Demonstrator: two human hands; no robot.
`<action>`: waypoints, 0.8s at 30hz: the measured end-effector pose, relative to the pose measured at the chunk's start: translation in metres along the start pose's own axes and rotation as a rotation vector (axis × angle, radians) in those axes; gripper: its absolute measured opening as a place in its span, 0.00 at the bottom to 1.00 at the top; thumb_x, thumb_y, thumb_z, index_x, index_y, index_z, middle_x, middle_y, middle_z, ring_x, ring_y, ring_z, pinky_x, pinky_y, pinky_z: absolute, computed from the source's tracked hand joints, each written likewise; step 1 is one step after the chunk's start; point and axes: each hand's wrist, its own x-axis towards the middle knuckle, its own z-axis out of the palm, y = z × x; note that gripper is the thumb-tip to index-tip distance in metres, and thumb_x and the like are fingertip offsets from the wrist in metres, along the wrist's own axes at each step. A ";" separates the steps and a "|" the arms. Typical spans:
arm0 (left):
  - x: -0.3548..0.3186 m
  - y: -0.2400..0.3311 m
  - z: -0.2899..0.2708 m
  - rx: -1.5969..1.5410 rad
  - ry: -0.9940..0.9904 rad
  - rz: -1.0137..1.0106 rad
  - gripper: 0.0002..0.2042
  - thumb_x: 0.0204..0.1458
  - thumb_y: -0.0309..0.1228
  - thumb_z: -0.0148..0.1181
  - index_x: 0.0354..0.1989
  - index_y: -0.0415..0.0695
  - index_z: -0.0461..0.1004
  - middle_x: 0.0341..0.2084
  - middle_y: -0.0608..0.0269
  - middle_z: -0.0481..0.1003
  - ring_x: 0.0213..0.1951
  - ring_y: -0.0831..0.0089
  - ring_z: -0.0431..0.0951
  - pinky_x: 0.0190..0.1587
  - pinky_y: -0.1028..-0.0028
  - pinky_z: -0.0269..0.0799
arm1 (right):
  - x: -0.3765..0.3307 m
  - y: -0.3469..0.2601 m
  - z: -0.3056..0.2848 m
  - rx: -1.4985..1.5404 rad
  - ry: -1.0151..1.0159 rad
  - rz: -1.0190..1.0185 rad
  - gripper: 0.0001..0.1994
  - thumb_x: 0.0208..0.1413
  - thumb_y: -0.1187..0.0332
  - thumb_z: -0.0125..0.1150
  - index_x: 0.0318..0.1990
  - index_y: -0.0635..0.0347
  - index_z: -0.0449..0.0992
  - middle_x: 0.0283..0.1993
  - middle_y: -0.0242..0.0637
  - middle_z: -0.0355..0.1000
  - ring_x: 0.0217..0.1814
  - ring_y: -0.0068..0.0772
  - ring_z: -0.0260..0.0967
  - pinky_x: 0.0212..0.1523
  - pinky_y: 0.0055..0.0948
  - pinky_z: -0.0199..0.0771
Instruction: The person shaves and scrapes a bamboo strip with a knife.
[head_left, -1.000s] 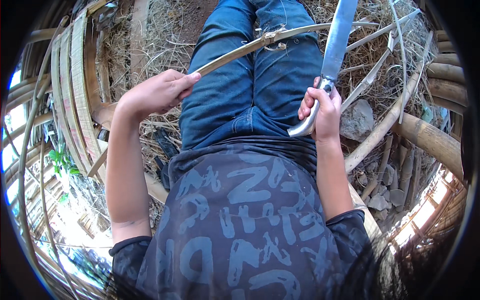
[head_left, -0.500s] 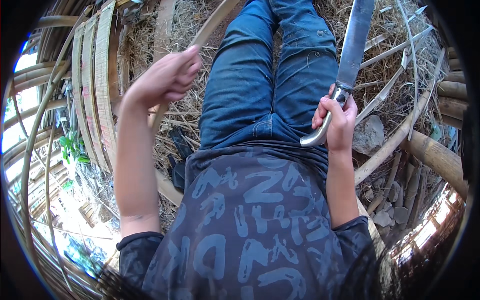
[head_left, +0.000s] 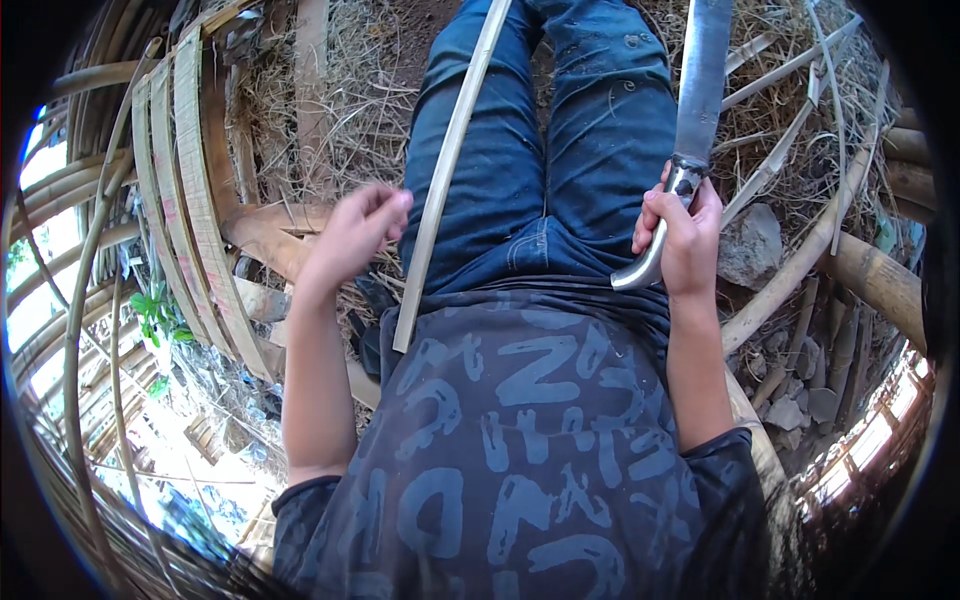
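Observation:
A machete (head_left: 703,90) with a broad steel blade and a curved metal handle points away from me, up past my right thigh. My right hand (head_left: 680,235) is wrapped round its handle. One long, pale bamboo strip (head_left: 448,165) lies slantwise over my left thigh, its near end by my shirt's hem. Just left of the strip, apart from it, my left hand (head_left: 362,228) hovers with curled fingers and nothing visible in them.
Several flat bamboo slats (head_left: 190,190) stand at the left beside bent poles. Dry straw (head_left: 350,90) covers ground around my legs. At the right are a grey stone (head_left: 750,245), a thick bamboo pole (head_left: 880,285) and thin split pieces (head_left: 775,165).
My left hand has let go of the bamboo strip and drawn a little nearer to me. The strip has come to lie across my left thigh. The machete has barely moved.

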 end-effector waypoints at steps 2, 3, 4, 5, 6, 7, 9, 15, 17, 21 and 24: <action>-0.024 -0.013 0.008 -0.049 -0.168 -0.134 0.14 0.64 0.40 0.52 0.44 0.40 0.73 0.28 0.71 0.74 0.29 0.85 0.73 0.31 0.84 0.70 | 0.005 0.003 0.004 0.000 -0.016 0.018 0.07 0.51 0.77 0.56 0.35 0.62 0.64 0.20 0.35 0.66 0.14 0.23 0.64 0.15 0.24 0.67; -0.036 -0.010 0.015 -0.096 -0.194 -0.086 0.13 0.64 0.39 0.51 0.42 0.40 0.72 0.28 0.70 0.74 0.28 0.87 0.72 0.30 0.85 0.70 | 0.007 0.004 0.007 -0.027 -0.035 0.013 0.07 0.51 0.77 0.56 0.35 0.62 0.64 0.20 0.35 0.66 0.14 0.23 0.64 0.15 0.24 0.67; -0.039 -0.021 0.018 -0.250 -0.195 -0.061 0.13 0.63 0.40 0.55 0.37 0.41 0.73 0.25 0.72 0.73 0.27 0.84 0.72 0.31 0.83 0.69 | 0.009 0.005 0.010 -0.053 -0.053 0.007 0.07 0.51 0.78 0.56 0.34 0.62 0.64 0.21 0.34 0.66 0.14 0.23 0.64 0.15 0.24 0.67; -0.041 -0.029 0.023 -0.275 -0.192 -0.005 0.13 0.63 0.40 0.54 0.36 0.41 0.72 0.24 0.71 0.73 0.27 0.84 0.72 0.31 0.82 0.69 | 0.010 0.005 0.011 -0.062 -0.086 -0.001 0.07 0.52 0.78 0.57 0.35 0.63 0.65 0.21 0.34 0.67 0.15 0.22 0.65 0.16 0.23 0.68; -0.043 -0.028 0.029 -0.298 -0.186 0.054 0.13 0.64 0.39 0.53 0.36 0.42 0.72 0.23 0.71 0.73 0.27 0.83 0.72 0.32 0.81 0.69 | 0.011 0.008 0.015 -0.060 -0.096 0.001 0.07 0.52 0.78 0.57 0.35 0.63 0.65 0.21 0.34 0.67 0.15 0.22 0.65 0.16 0.23 0.68; -0.046 -0.025 0.033 -0.374 -0.217 0.036 0.12 0.64 0.39 0.53 0.38 0.41 0.70 0.22 0.68 0.72 0.27 0.81 0.72 0.32 0.80 0.68 | 0.010 0.011 0.019 -0.088 -0.106 -0.021 0.07 0.53 0.78 0.58 0.35 0.63 0.66 0.22 0.33 0.67 0.16 0.21 0.66 0.16 0.23 0.69; -0.050 -0.021 0.043 -0.533 -0.254 0.026 0.11 0.64 0.38 0.51 0.36 0.42 0.66 0.19 0.65 0.68 0.24 0.77 0.71 0.29 0.79 0.65 | 0.007 0.012 0.022 -0.169 -0.127 -0.031 0.09 0.54 0.76 0.62 0.39 0.64 0.67 0.23 0.31 0.69 0.19 0.19 0.68 0.17 0.21 0.69; -0.061 -0.001 0.053 -0.861 -0.268 -0.065 0.12 0.66 0.38 0.48 0.35 0.41 0.64 0.17 0.69 0.60 0.18 0.78 0.63 0.19 0.80 0.59 | -0.007 0.002 0.037 -0.326 -0.259 -0.100 0.13 0.55 0.68 0.68 0.41 0.65 0.71 0.24 0.23 0.68 0.21 0.11 0.61 0.23 0.16 0.61; -0.069 0.019 0.061 -0.713 -0.124 -0.133 0.12 0.67 0.38 0.46 0.35 0.44 0.65 0.19 0.70 0.62 0.17 0.82 0.60 0.15 0.83 0.53 | -0.010 0.003 0.041 -0.332 -0.330 -0.093 0.17 0.56 0.62 0.68 0.41 0.68 0.73 0.22 0.23 0.64 0.23 0.11 0.56 0.25 0.18 0.58; -0.069 0.014 0.072 -0.109 0.247 0.074 0.10 0.67 0.36 0.46 0.38 0.43 0.67 0.19 0.68 0.65 0.23 0.78 0.68 0.24 0.77 0.62 | -0.012 0.000 0.054 -0.476 -0.450 -0.208 0.19 0.57 0.59 0.67 0.41 0.70 0.72 0.20 0.37 0.68 0.21 0.25 0.65 0.26 0.26 0.65; -0.077 0.027 0.078 0.171 0.380 0.200 0.08 0.65 0.29 0.45 0.37 0.36 0.62 0.20 0.45 0.68 0.25 0.47 0.72 0.29 0.58 0.64 | -0.010 -0.003 0.066 -0.656 -0.529 -0.342 0.20 0.56 0.58 0.67 0.43 0.69 0.72 0.23 0.44 0.73 0.24 0.40 0.74 0.28 0.32 0.70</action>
